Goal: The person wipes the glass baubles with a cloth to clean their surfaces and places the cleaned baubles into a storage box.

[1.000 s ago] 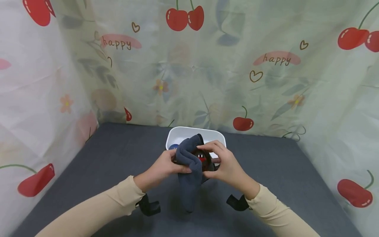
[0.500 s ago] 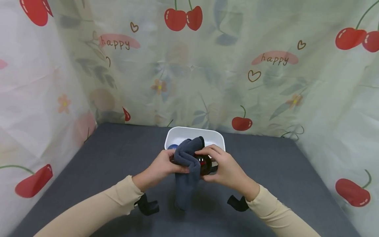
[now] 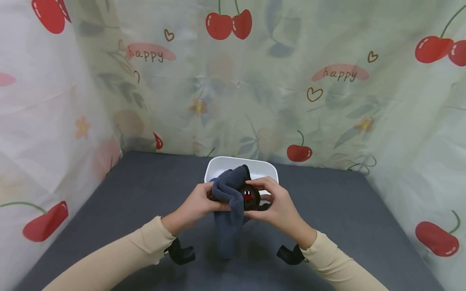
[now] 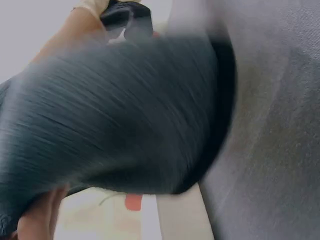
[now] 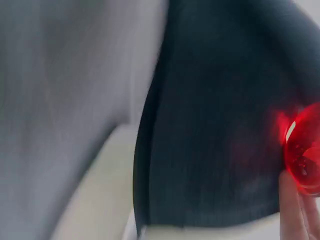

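Observation:
A dark blue-grey cloth (image 3: 229,192) with a black edge is draped over a shiny, dark rounded thing (image 3: 250,197) that looks red and see-through in the right wrist view. My left hand (image 3: 202,202) pinches the cloth at its left side, thumb in front. My right hand (image 3: 274,200) grips the rounded thing from the right, fingers on top and thumb below. Red light from the rounded thing (image 5: 304,150) falls on the cloth (image 5: 215,125); its kind I cannot tell. Cloth fills much of the left wrist view, blurred, and its lower end hangs toward the table.
Behind the hands a white tray (image 3: 262,165) stands on the dark grey table (image 3: 164,173), with a bit of blue (image 3: 212,179) showing inside. Cherry-printed curtains (image 3: 236,101) enclose the table at the back and both sides. A black wrist mount hangs below each wrist.
The cloth and rounded thing have shifted only slightly in the hands. My right hand has adjusted its fingers a little on the rounded thing. The left hand keeps its pinch.

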Demonstrator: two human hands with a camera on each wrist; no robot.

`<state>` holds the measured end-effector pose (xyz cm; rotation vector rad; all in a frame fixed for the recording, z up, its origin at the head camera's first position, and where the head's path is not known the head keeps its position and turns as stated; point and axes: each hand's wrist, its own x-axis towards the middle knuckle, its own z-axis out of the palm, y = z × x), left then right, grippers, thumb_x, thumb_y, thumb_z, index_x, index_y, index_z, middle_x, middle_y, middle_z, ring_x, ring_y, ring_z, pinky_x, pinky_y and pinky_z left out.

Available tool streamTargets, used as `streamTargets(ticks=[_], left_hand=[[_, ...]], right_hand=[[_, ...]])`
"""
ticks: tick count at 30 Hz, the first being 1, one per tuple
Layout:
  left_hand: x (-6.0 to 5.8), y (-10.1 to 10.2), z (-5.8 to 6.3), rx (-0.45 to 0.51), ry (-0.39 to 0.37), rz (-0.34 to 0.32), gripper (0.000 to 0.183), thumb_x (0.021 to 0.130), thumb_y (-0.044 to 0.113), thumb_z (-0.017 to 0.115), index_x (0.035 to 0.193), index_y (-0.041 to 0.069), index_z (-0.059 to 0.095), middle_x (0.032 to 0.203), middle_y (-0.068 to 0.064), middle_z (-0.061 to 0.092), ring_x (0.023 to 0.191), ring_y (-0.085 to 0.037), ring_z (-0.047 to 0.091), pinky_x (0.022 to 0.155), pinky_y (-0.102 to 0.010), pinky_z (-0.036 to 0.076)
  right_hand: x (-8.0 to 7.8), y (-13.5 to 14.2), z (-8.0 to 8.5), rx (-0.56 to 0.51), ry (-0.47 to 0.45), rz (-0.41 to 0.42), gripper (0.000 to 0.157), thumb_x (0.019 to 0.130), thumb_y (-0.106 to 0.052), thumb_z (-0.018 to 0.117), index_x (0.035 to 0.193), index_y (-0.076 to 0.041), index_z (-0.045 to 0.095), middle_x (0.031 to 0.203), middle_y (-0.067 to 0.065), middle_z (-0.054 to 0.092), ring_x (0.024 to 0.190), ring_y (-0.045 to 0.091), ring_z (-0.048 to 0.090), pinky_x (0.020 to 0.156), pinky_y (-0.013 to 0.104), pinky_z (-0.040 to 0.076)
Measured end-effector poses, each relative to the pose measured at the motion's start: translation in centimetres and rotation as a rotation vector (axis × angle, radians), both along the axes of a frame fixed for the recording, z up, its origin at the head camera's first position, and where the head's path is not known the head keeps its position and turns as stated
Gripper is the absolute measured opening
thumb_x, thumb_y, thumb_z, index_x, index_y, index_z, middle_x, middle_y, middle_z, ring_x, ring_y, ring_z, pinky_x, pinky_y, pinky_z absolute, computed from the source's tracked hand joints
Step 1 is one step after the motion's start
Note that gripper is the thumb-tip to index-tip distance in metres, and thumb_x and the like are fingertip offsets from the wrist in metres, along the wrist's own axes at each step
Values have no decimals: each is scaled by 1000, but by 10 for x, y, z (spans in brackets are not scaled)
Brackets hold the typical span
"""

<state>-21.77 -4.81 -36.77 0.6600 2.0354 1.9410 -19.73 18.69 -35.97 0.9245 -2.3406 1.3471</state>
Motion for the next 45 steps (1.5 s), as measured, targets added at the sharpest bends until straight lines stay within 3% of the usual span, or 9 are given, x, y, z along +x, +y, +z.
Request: streamTargets(ticks=[4,9,18,20,24,29,33,38,45], left_hand=[[3,4,-2,-7,31,4,51,79,7,78,126,-1,58,120,-15,63,100,-18,62,86,-33,54],[6,5,-3,36,24,84,39,81,3,75,118,-5,63,113,-16,67,95,-17,63,81,-32,55],[3,2,1,29,16,66,40,79,5,78,115,-4,66,111,-14,69,95,-18,66,81,-34,56],[3,3,0,5,17,44,47,78,7,80,121,0,63,116,-15,67,98,-21,65,84,-35,56],[3,5,0,-48,69,51,56,74,8,84,124,6,60,119,-14,64,100,-23,66,84,-36,56],[3,3,1,-80,126,115,40,74,4,81,111,1,67,107,-13,69,91,-18,65,78,-32,55],[3,2,2,-54,97,132,32,76,1,78,107,-2,68,103,-13,69,89,-17,62,78,-32,55],[5,5,3,-88,117,75,49,76,5,81,121,2,60,116,-14,65,98,-21,65,83,-34,56],[8,8,3,-88,130,126,45,75,7,82,117,3,65,113,-13,68,97,-20,67,82,-32,56]], right_hand=[[4,-4,3,-179,-272,49,65,76,-5,82,133,-15,52,121,12,57,102,16,66,83,29,57],[6,-4,8,-202,-365,121,57,81,-3,77,132,-11,51,135,12,48,110,26,64,85,32,56],[2,4,12,231,127,-39,72,65,-15,90,130,-18,60,116,-2,62,101,12,62,81,23,56],[2,4,11,188,77,-22,67,67,-12,89,127,-16,61,115,-1,62,97,12,63,81,24,56],[3,-1,8,5,-180,-6,62,70,-6,86,125,-14,59,118,7,62,92,17,67,81,28,57],[6,-4,8,-95,-395,3,58,78,-14,81,130,-20,56,118,12,60,93,20,68,80,28,57],[5,-2,8,-165,-450,52,57,80,-15,80,131,-18,56,126,11,56,101,22,66,81,29,57],[2,-2,5,-253,-458,71,57,78,-4,79,130,-8,55,129,15,52,101,21,67,79,29,57],[3,-4,6,-164,-432,-14,51,82,-17,79,128,-15,58,125,11,58,102,20,67,82,29,57]])
